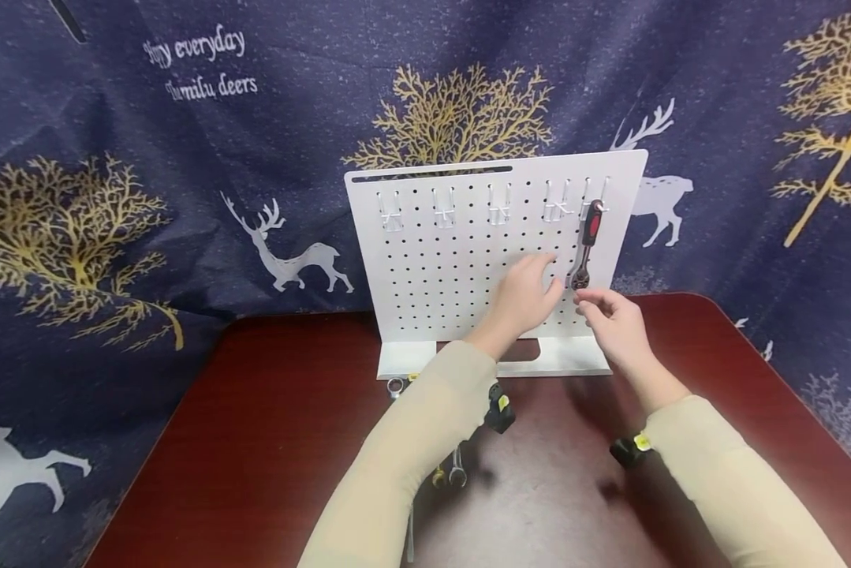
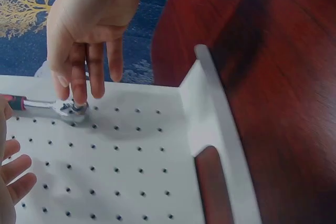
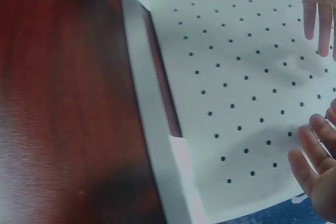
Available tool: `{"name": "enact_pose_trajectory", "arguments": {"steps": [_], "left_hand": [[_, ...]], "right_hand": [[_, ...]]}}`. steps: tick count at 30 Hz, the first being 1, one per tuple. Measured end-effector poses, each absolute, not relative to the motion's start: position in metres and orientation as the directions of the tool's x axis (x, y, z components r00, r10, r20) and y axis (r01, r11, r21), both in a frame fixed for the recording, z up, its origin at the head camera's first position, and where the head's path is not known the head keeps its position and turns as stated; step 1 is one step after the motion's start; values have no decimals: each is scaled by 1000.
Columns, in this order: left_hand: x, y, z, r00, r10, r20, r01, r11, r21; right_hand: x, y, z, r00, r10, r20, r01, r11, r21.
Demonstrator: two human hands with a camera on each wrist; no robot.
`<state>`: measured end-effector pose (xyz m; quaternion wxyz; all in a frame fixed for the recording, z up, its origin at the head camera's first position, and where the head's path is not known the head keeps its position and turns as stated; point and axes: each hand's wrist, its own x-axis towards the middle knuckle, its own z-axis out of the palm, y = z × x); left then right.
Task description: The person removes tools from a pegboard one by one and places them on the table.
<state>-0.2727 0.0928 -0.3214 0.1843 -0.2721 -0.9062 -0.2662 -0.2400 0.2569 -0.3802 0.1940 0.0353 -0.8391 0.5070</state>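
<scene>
A ratchet wrench [image 1: 585, 244] with a red and black handle hangs head-down from the rightmost hook of a white pegboard [image 1: 439, 272]. My right hand [image 1: 613, 325] is just below the ratchet's head, fingertips at or against it; whether they touch is hard to tell. In the left wrist view, its fingers reach the ratchet head [image 2: 71, 111] and look fairly straight. To the left of the wrench, my left hand [image 1: 523, 293] is raised before the board, fingers extended and holding nothing. The right wrist view shows both hands partly, with the wrench out of frame.
Several clear hooks [image 1: 499, 207] line the board's upper part. Combination wrenches [image 1: 457, 473] lie on the dark red table [image 1: 276, 442], partly hidden under the left sleeve. Behind the board hangs a blue curtain [image 1: 290, 142] with deer and trees.
</scene>
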Motion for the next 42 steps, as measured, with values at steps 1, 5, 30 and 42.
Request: {"name": "enact_pose_trajectory", "arguments": {"steps": [1, 5, 30, 42], "left_hand": [[-274, 95, -318, -782, 395, 483, 594, 707, 384], [-277, 108, -305, -787, 381, 486, 586, 709, 393], [-288, 157, -280, -895, 229, 383, 443, 556, 703], [-290, 166, -280, -917, 99, 385, 381, 497, 780]], "right_hand": [[-242, 257, -378, -920, 143, 366, -259, 481, -838], [-248, 259, -367, -907, 163, 387, -258, 513, -819], [-263, 268, -358, -961, 141, 238, -149, 462, -874], [-263, 264, -364, -968, 130, 213, -141, 422, -896]]}}
